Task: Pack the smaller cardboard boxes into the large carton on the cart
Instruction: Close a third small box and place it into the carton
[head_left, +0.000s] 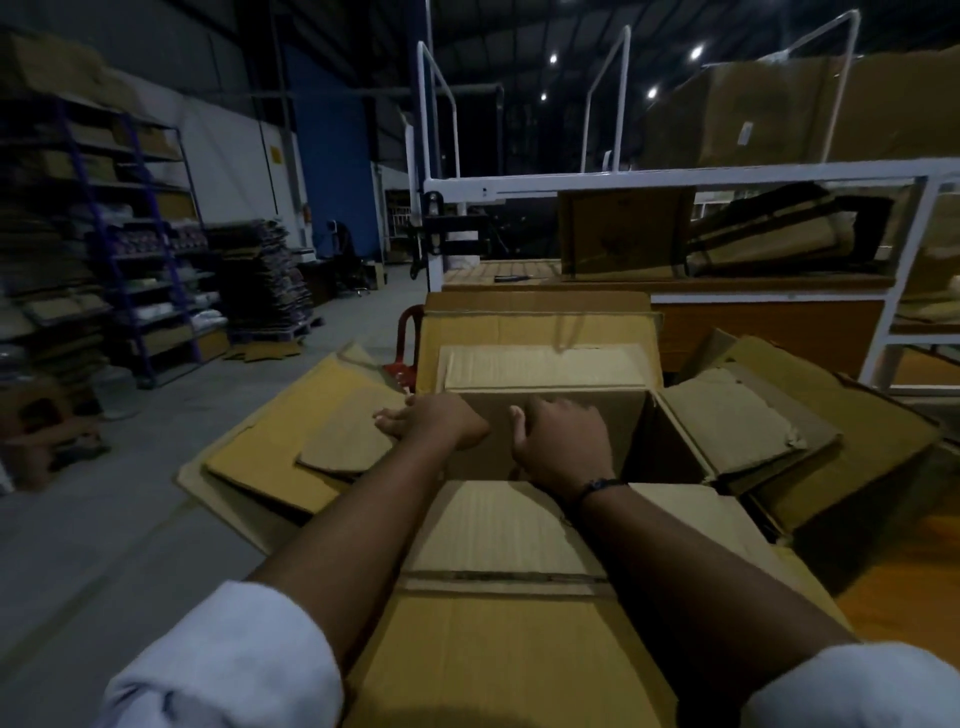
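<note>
Smaller box (550, 415): sitting inside the large carton (498, 649), directly under both sets of fingers, its top flaps open.
Large carton: lying open, its flaps spreading outward to either side of the fingers.
Left hand (431, 421): gripping the smaller box's left edge, fingers curling over the rim and pointing left.
Right hand (563, 447): pressing on the box's near wall, fingers hiding inside, so their grip is unclear.
Wrist band (597, 486): sitting behind the right fingers.

One head-worn wide-angle view looks forward and down, close over the carton (519, 649) at six o'clock, warehouse toward twelve.
</note>
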